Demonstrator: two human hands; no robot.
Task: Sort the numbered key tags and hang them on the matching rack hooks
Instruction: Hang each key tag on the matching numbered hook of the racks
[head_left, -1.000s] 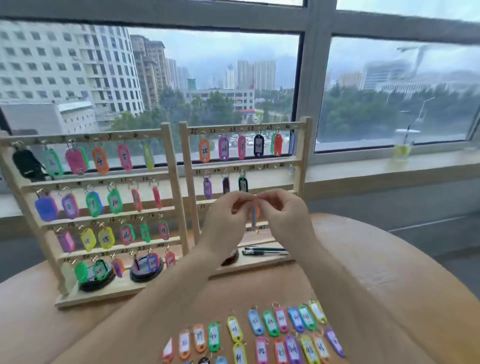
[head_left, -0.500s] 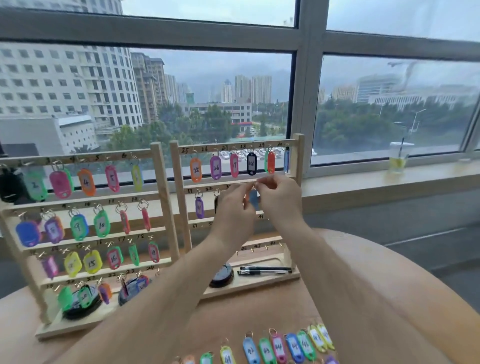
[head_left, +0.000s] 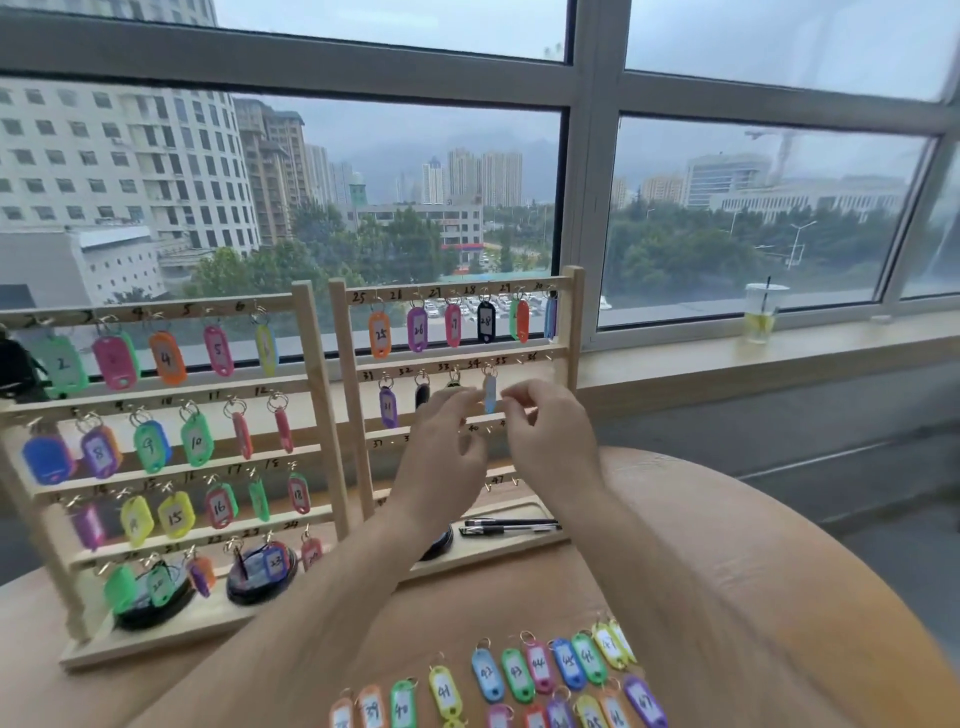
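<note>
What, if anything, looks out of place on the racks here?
On the right rack, the hook marked 29 seems to hold two tags, a green tag and an orange tag, while its neighbours hold one each.

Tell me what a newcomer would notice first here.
Bright numbered tags hang on two wooden racks before the window, the left rack and the right rack. The left hand and right hand are raised at the right rack's second row, either side of a pale blue tag. More loose tags lie in rows at the table's near edge.
</note>
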